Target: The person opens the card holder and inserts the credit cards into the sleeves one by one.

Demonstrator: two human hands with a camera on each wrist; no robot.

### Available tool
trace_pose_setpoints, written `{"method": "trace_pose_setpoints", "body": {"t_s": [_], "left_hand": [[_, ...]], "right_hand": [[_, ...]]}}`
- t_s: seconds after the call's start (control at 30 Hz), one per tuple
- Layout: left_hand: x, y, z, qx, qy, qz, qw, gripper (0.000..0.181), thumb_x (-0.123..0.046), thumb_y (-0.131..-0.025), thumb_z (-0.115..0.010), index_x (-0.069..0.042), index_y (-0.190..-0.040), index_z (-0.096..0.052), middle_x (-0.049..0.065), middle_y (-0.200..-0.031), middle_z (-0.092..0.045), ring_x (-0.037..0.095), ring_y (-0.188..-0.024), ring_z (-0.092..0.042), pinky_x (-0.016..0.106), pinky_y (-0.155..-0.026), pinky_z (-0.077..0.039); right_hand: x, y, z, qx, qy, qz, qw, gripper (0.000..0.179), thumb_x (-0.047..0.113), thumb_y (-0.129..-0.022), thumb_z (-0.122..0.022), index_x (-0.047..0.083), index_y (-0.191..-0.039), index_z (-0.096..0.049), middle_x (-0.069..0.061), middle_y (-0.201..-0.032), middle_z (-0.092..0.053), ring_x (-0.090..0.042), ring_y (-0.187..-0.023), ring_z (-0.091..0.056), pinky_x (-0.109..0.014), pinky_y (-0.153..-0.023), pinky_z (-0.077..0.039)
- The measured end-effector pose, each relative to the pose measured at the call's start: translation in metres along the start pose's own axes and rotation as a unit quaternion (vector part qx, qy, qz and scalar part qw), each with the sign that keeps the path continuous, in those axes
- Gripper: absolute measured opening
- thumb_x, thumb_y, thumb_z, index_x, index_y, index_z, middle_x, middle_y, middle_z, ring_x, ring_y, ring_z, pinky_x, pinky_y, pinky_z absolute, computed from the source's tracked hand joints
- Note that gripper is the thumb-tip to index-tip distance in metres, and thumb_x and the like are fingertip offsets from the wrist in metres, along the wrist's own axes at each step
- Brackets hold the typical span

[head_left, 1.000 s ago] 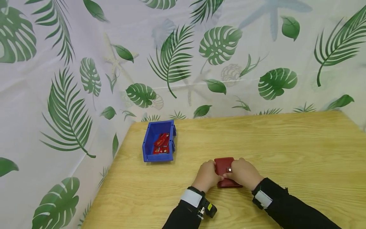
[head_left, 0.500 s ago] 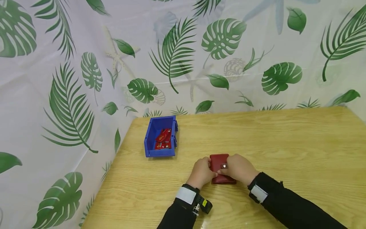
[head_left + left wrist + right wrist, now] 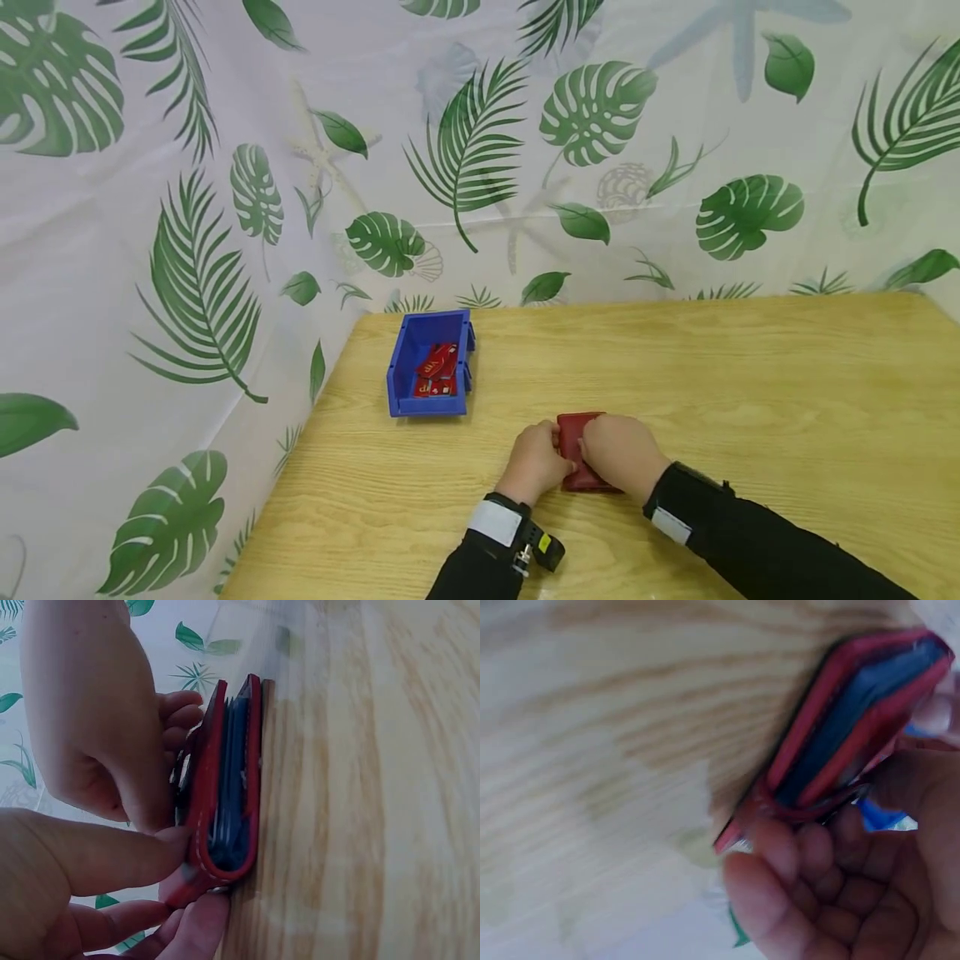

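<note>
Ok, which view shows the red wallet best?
The left wrist view: the red wallet is close and fairly sharp, seen edge-on with its inner layers visible. The head view shows it small, its cover partly hidden by the right hand. The right wrist view also shows the layers, but blurred.

A red wallet point(image 3: 572, 430) with pale stitching along its rounded fold lies folded flat on the wooden worktop point(image 3: 750, 375), well in from the left and back edges, its covers slightly parted around thin bluish inner leaves point(image 3: 235, 750)
</note>
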State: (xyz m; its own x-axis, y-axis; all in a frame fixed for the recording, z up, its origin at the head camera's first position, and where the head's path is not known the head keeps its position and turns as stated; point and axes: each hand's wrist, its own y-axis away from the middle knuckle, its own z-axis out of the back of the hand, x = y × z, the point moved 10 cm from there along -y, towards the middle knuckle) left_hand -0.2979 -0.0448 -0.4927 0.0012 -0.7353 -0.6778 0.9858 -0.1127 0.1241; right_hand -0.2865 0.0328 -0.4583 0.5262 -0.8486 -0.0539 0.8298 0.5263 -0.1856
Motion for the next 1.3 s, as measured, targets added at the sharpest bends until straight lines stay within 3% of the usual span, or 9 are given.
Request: {"method": "trace_pose_setpoints", "body": {"t_s": [0.13,0.3,0.57,0.8,1.03,1.1,1.17,1.23,1.3], "left_hand": [[-0.001,0.000,-0.004,0.001,-0.013,-0.001,0.9999,0.040,-0.008,-0.073,-0.082,0.001,-0.109,-0.066,0.008,-0.095,-0.066,0.020,-0.088,-0.060,0.029,-0.077,-0.050],[-0.001,0.001,-0.008,0.003,-0.013,-0.002,0.9999,0.034,-0.008,-0.074,-0.082,-0.002,-0.105,-0.071,0.006,-0.098,-0.070,0.019,-0.095,-0.063,0.027,-0.080,-0.050],[0.004,0.002,-0.008,0.002,0.002,0.017,0.9998,0.037,-0.008,-0.074,-0.082,-0.001,-0.108,-0.069,0.007,-0.098,-0.068,0.019,-0.093,-0.063,0.029,-0.078,-0.051],[-0.001,0.003,-0.005,-0.006,-0.014,0.002,0.9999,0.035,-0.008,-0.075,-0.081,0.000,-0.108,-0.069,0.005,-0.091,-0.068,0.014,-0.083,-0.060,0.026,-0.073,-0.050],[-0.002,0.002,-0.003,-0.010,-0.024,0.006,0.9997,0.037,-0.010,-0.078,-0.080,0.000,-0.111,-0.068,0.006,-0.094,-0.068,0.016,-0.086,-0.062,0.028,-0.075,-0.051],[-0.002,0.003,-0.004,-0.008,-0.018,0.008,0.9998,0.038,-0.009,-0.078,-0.080,0.001,-0.113,-0.068,0.007,-0.095,-0.068,0.016,-0.088,-0.063,0.028,-0.076,-0.051],[-0.002,0.003,-0.006,-0.009,-0.014,0.008,0.9998,0.039,-0.010,-0.078,-0.080,0.001,-0.113,-0.068,0.006,-0.095,-0.068,0.016,-0.088,-0.063,0.028,-0.076,-0.051],[-0.002,0.004,-0.006,-0.011,-0.013,0.008,0.9998,0.039,-0.010,-0.078,-0.080,0.001,-0.114,-0.068,0.006,-0.094,-0.068,0.016,-0.088,-0.063,0.029,-0.076,-0.051],[-0.002,0.004,-0.007,-0.013,-0.011,0.007,0.9998,0.039,-0.010,-0.078,-0.081,0.001,-0.113,-0.068,0.006,-0.093,-0.068,0.016,-0.087,-0.062,0.029,-0.075,-0.051]], "right_hand": [[0.006,0.005,-0.003,0.016,-0.004,-0.016,0.9997,0.019,0.003,-0.082,-0.071,0.005,-0.066,-0.061,-0.005,-0.061,-0.058,-0.020,-0.055,-0.059,-0.037,-0.054,-0.055],[0.005,0.006,-0.002,0.029,-0.012,-0.037,0.9988,0.020,0.005,-0.080,-0.074,0.004,-0.066,-0.061,-0.006,-0.061,-0.058,-0.020,-0.056,-0.060,-0.038,-0.055,-0.056],[0.009,0.014,-0.001,-0.004,0.041,0.054,0.9977,0.020,0.002,-0.080,-0.071,0.005,-0.065,-0.059,-0.005,-0.062,-0.057,-0.016,-0.057,-0.057,-0.033,-0.056,-0.054],[0.010,0.017,0.003,-0.021,0.064,0.081,0.9944,0.020,0.000,-0.078,-0.073,0.004,-0.065,-0.059,-0.006,-0.063,-0.057,-0.015,-0.057,-0.056,-0.031,-0.054,-0.053],[0.012,0.019,0.002,-0.025,0.095,0.133,0.9863,0.024,0.002,-0.077,-0.074,0.010,-0.061,-0.058,-0.004,-0.063,-0.053,-0.014,-0.056,-0.053,-0.028,-0.053,-0.050],[0.005,0.019,0.002,-0.017,0.053,0.121,0.9911,0.026,0.002,-0.078,-0.072,0.011,-0.060,-0.056,-0.001,-0.061,-0.049,-0.011,-0.054,-0.047,-0.026,-0.051,-0.045],[-0.010,0.018,0.001,0.011,-0.040,0.064,0.9971,0.030,0.003,-0.083,-0.067,0.012,-0.059,-0.052,0.002,-0.058,-0.042,-0.010,-0.052,-0.040,-0.024,-0.050,-0.038],[-0.028,0.020,-0.001,0.030,-0.138,-0.007,0.9899,0.033,0.004,-0.087,-0.060,0.013,-0.058,-0.047,0.004,-0.056,-0.036,-0.008,-0.050,-0.035,-0.023,-0.049,-0.031],[-0.046,0.025,-0.002,0.040,-0.209,-0.078,0.9740,0.034,0.007,-0.090,-0.054,0.014,-0.058,-0.045,0.006,-0.055,-0.033,-0.008,-0.049,-0.032,-0.023,-0.049,-0.027]]}}
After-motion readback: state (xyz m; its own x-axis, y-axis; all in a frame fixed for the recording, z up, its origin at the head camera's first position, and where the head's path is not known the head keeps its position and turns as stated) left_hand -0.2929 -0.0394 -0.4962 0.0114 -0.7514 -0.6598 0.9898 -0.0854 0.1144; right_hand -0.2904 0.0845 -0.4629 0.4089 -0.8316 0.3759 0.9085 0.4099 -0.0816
